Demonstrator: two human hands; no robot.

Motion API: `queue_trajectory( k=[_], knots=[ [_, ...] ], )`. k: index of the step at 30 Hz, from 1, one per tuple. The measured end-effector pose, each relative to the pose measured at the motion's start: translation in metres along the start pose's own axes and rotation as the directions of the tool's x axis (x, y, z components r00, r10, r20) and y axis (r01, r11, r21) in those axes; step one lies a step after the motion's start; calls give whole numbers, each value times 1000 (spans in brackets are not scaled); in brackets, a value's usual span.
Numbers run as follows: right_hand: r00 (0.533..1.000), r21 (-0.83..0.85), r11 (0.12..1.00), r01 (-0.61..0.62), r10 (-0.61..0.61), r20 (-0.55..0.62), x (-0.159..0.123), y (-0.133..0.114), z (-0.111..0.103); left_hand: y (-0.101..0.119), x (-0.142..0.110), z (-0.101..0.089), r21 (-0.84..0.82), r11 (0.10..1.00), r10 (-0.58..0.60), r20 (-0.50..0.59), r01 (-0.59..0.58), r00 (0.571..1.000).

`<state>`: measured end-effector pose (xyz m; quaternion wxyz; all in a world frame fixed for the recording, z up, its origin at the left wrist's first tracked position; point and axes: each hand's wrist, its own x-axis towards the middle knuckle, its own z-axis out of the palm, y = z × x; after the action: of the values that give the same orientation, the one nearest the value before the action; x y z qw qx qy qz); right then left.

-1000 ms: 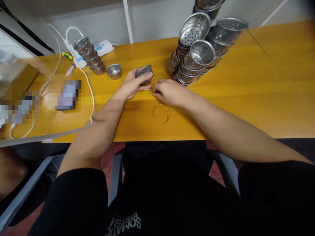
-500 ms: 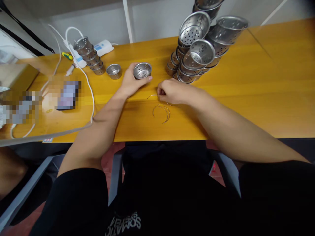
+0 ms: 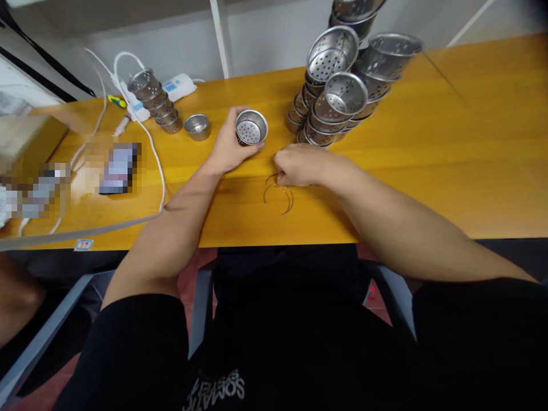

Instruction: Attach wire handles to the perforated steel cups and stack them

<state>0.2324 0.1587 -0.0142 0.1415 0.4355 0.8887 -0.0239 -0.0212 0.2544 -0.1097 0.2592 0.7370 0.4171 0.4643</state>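
Note:
My left hand [image 3: 229,149] grips a small perforated steel cup [image 3: 250,127], tilted so its open mouth faces me. My right hand [image 3: 299,164] is curled, fingertips pinched on a thin curved wire handle at the top of a small pile of wire handles [image 3: 280,197] lying on the yellow table [image 3: 428,154]. The two hands are a short gap apart.
A big heap of stacked perforated cups [image 3: 342,91] stands behind my right hand. A shorter leaning stack [image 3: 156,100] and a single cup [image 3: 197,126] sit at the back left, by a white power strip [image 3: 171,88] and cables. A blurred-out object [image 3: 115,165] lies at the left.
My left hand has turned the cup from lying on its side to mouth towards me. My right hand drew back from the cup, towards me, to the wire pile.

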Motion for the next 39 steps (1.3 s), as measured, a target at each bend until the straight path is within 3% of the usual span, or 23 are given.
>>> queue_trajectory(
  k=[4, 7, 13, 18, 22, 26, 31, 39],
  knots=[
    [1000, 16, 1000, 6, -6, -19, -1, 4, 4, -37, 10, 1, 91, 986, 134, 28, -136, 991],
    [993, 115, 993, 41, -28, -112, 2, 11, 13, -49, 12, -1, 112, 979, 172, 18, -173, 985],
    [941, 496, 831, 251, -91, -325, 17, 26, 37, -54, 16, -4, 115, 981, 164, -40, -158, 986],
    [863, 521, 763, 384, -95, -496, 26, 31, 52, -57, 18, -6, 120, 985, 134, -81, -124, 988],
    [828, 574, 703, 420, -39, -559, 32, 31, 61, -57, 17, -7, 130, 987, 107, -78, -96, 991],
    [812, 597, 670, 441, -15, -583, 39, 31, 69, -53, 14, -8, 148, 986, 86, -75, -74, 993],
    [826, 609, 662, 437, -27, -563, 39, 33, 71, -44, 11, -8, 162, 985, 65, -64, -54, 996],
    [886, 413, 843, 345, -147, -440, 16, 39, 61, -37, 8, -5, 156, 987, 50, -51, -41, 997]
  ],
)
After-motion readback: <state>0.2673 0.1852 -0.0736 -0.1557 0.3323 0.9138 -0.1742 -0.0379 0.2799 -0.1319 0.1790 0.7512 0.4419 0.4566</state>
